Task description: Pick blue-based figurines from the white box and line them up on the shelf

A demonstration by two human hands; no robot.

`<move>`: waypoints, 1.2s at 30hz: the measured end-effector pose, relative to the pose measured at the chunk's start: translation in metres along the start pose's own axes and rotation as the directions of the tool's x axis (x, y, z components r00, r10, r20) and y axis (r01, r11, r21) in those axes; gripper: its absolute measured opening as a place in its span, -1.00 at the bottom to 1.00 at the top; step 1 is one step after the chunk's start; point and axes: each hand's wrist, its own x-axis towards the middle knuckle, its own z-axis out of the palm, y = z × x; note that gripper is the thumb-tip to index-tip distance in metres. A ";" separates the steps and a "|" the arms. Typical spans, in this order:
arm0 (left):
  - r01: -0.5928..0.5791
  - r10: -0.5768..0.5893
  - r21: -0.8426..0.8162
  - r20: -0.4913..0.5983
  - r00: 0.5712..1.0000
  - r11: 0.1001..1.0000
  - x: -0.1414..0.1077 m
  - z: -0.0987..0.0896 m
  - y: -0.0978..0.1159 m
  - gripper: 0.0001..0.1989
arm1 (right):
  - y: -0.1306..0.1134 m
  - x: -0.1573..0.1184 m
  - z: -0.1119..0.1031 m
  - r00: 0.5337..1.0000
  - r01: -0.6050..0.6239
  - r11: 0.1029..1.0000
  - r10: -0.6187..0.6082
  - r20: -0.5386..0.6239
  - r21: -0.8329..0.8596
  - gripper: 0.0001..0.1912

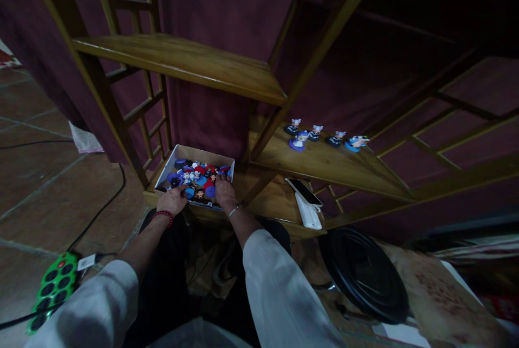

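A shallow white cardboard box [167, 168] sits on the low wooden shelf, filled with small figurines [190, 176] on round purple, blue, red and black bases. At the box's front left edge is my left hand [173, 200], its fingers curled beside a blue base [189, 193]. Whatever those fingers grip is too small to make out. My right hand [224, 191] reaches over the front right side, with its bent fingertips down among the figurines and partly hidden. On the raised shelf to the right, several figurines [299, 140] stand upright, apart from both hands.
A phone [306, 192] lies on a white object [308, 213] at the lower shelf's right end. Wooden posts and an upper shelf board [174, 59] surround the box. A black round stool [364, 275] stands right; a green power strip [54, 288] with cables lies on the floor left.
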 end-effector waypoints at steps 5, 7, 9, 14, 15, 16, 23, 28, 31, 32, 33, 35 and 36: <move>0.002 -0.002 -0.014 -0.002 1.000 1.000 0.000 0.000 -0.001 -0.62 | -0.001 -0.001 -0.003 0.999 -0.043 0.999 0.042 0.019 0.032 -0.60; 0.003 -0.003 -0.023 0.000 1.000 1.000 0.000 0.000 -0.002 -0.63 | -0.001 0.000 -0.002 0.997 -0.065 0.997 0.063 0.038 0.047 -0.57; -0.001 0.001 -0.033 0.004 1.000 0.999 0.001 0.000 -0.002 -0.63 | -0.002 0.001 -0.001 0.994 -0.097 0.993 0.093 0.055 0.063 -0.59; 0.035 -0.036 -0.039 -0.025 0.999 0.999 0.002 0.001 -0.001 -0.63 | -0.008 0.002 0.005 0.999 -0.041 0.994 0.044 -0.018 0.103 -0.60; 0.049 -0.050 -0.038 -0.026 0.998 0.998 0.002 0.002 -0.001 -0.63 | -0.010 0.003 0.007 0.999 -0.008 0.994 0.011 -0.032 0.109 -0.61; 0.056 -0.057 -0.039 -0.026 0.998 0.998 0.002 0.002 -0.001 -0.63 | -0.012 0.004 0.009 0.999 0.032 0.993 -0.028 -0.040 0.117 -0.62; 0.036 -0.037 -0.018 -0.033 0.999 0.999 0.003 0.003 0.000 -0.63 | -0.024 0.014 0.027 0.982 0.190 0.964 -0.183 -0.051 0.185 -0.71; 0.041 -0.041 -0.007 -0.006 0.999 0.999 0.005 0.002 0.002 -0.64 | -0.020 0.021 0.036 0.988 0.151 0.973 -0.147 -0.038 0.176 -0.69; 0.038 -0.038 -0.006 -0.014 0.999 0.999 0.006 0.003 0.003 -0.65 | -0.019 0.023 0.039 0.984 0.179 0.970 -0.173 -0.047 0.167 -0.68; 0.038 -0.039 -0.005 -0.018 0.999 0.999 0.006 0.004 0.003 -0.65 | -0.019 0.023 0.038 0.983 0.181 0.969 -0.173 -0.058 0.168 -0.68; 0.039 -0.039 -0.005 -0.022 0.999 0.999 0.007 0.005 0.003 -0.66 | -0.019 0.023 0.038 0.984 0.177 0.969 -0.168 -0.067 0.171 -0.67; 0.041 -0.041 -0.010 -0.031 0.999 0.999 0.007 0.007 0.003 -0.66 | -0.019 0.021 0.033 0.988 0.148 0.973 -0.136 -0.076 0.180 -0.66; 0.041 -0.041 -0.014 -0.032 0.999 0.999 0.008 0.008 0.004 -0.67 | -0.018 0.020 0.030 0.990 0.131 0.974 -0.119 -0.079 0.185 -0.65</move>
